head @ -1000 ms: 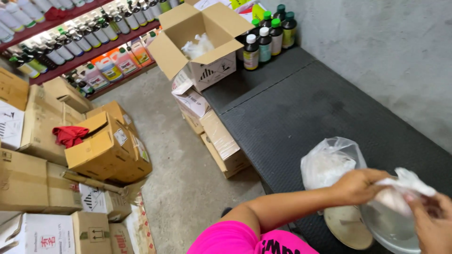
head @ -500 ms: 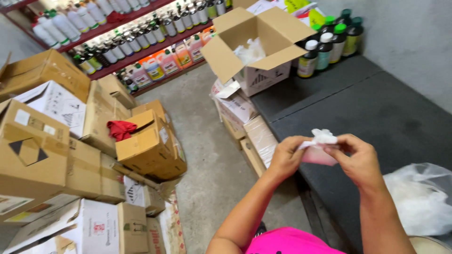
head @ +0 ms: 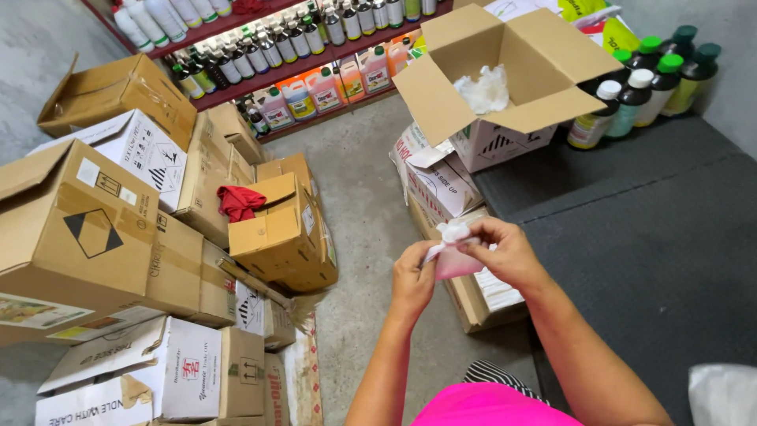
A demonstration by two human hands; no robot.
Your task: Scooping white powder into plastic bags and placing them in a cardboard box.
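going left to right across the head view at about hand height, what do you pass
big brown box with a diamond mark → red cloth → left hand → small pink bag → right hand → dark table

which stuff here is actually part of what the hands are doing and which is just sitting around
In hand:
- small pink pouch with a white plastic top, pinched by the left hand and the right hand

Lying about:
- open carton with white plastic inside
- bottles with green and white caps on the dark table
- red cloth on stacked boxes
- shelf of bottles
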